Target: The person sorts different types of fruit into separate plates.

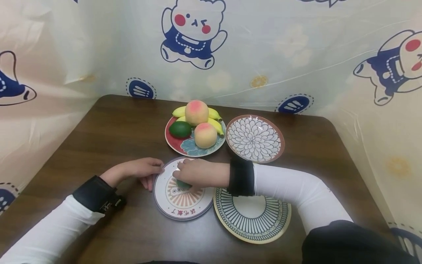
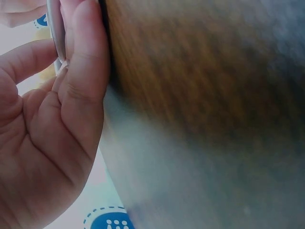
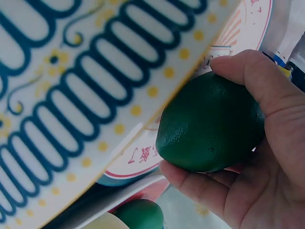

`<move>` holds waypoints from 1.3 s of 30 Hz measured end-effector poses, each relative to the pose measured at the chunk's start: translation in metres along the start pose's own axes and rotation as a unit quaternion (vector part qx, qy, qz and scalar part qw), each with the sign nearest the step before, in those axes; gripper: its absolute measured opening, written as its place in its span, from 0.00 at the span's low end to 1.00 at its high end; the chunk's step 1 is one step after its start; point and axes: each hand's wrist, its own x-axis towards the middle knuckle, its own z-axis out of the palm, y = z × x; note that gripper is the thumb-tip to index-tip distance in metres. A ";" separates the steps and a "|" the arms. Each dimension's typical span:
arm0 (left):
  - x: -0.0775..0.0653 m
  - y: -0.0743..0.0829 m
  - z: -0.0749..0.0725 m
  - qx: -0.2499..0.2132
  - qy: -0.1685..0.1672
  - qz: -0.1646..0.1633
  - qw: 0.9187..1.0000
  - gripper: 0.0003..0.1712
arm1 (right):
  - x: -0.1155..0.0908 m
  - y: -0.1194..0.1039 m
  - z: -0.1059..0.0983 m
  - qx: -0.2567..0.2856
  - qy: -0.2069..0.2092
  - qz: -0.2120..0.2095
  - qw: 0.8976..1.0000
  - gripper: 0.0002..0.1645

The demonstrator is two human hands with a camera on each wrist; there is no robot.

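Observation:
My right hand reaches over the white plate with red lettering and holds a green lime. In the right wrist view the thumb lies along the lime's top and the fingers curl under it. Most of the lime is hidden by the hand in the head view. At that plate's left edge, my left hand pinches the rim between thumb and fingers. The left wrist view shows the plate's edge in that pinch.
Behind, a red-and-blue plate bears bananas, two peaches and another lime. A petal-patterned bowl stands at its right. In front, a plate with a green-striped border lies partly under my right forearm. A patterned cloth hangs behind the brown table.

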 end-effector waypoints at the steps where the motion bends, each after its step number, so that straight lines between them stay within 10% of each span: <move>1: 0.000 0.000 -0.001 0.001 0.000 -0.001 1.000 0.16 | 0.000 0.000 0.000 -0.002 0.001 0.000 1.000 0.37; 9: -0.001 0.001 0.000 -0.007 0.004 -0.003 1.000 0.14 | 0.000 0.008 -0.013 0.083 0.003 0.003 0.997 0.50; 16: -0.003 -0.001 0.001 -0.011 0.012 -0.007 1.000 0.16 | 0.032 0.048 -0.058 0.119 0.167 0.107 0.973 0.39; 25: -0.003 0.004 0.002 0.010 0.007 -0.010 1.000 0.13 | 0.077 0.073 -0.040 0.092 0.087 0.198 0.972 0.43; 39: 0.000 0.005 0.000 0.007 0.002 -0.014 1.000 0.13 | 0.081 0.089 -0.033 0.107 0.069 0.136 0.983 0.40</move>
